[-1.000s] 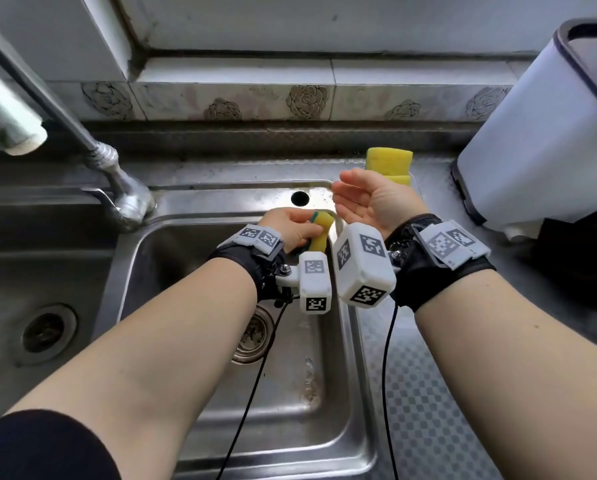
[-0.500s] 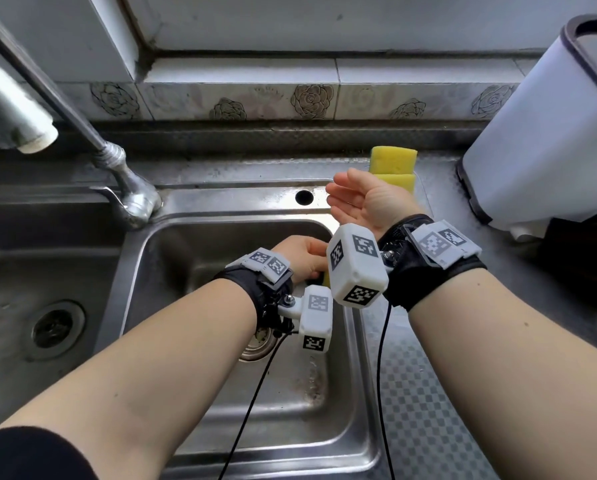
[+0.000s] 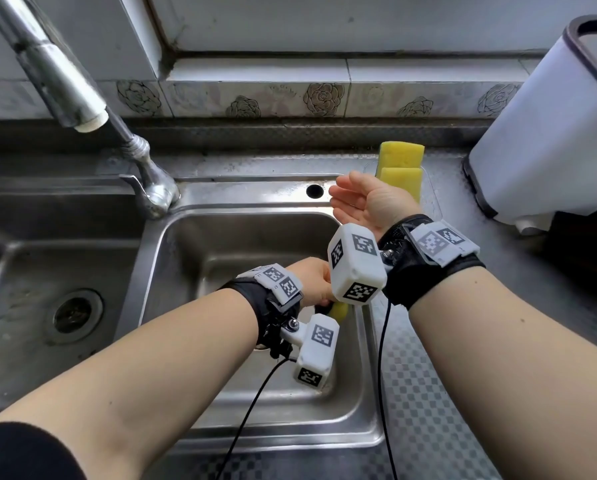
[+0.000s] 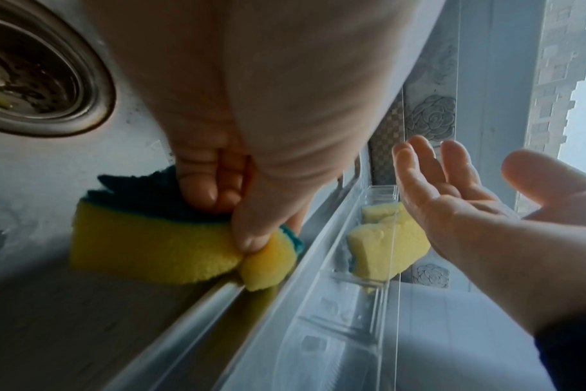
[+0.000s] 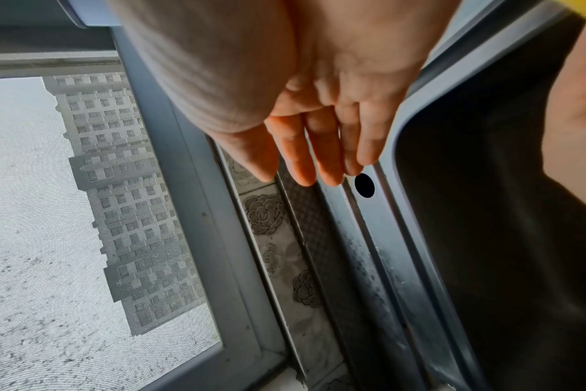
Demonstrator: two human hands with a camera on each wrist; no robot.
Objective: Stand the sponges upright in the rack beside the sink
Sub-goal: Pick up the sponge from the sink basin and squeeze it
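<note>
My left hand (image 3: 312, 282) (image 4: 231, 211) pinches a yellow sponge with a dark green scouring side (image 4: 158, 246) (image 3: 339, 310), low against the right wall of the sink basin (image 3: 221, 244). Two yellow sponges (image 3: 401, 154) (image 4: 390, 238) stand upright in a clear plastic rack (image 3: 432, 199) (image 4: 358, 277) on the counter right of the sink. My right hand (image 3: 359, 202) (image 5: 315, 148) (image 4: 452, 185) hovers palm up over the sink's right rim beside the rack, fingers straight and holding nothing.
A metal faucet (image 3: 82, 98) rises at the back left, with a second basin and drain (image 3: 75, 313) further left. A white bin with a dark rim (image 3: 549, 133) stands at the right on the patterned counter. A tiled ledge and a window lie behind.
My left hand has moved down and toward me with the sponge, lower inside the basin. My right hand stays palm up by the rack, fingers a little straighter.
</note>
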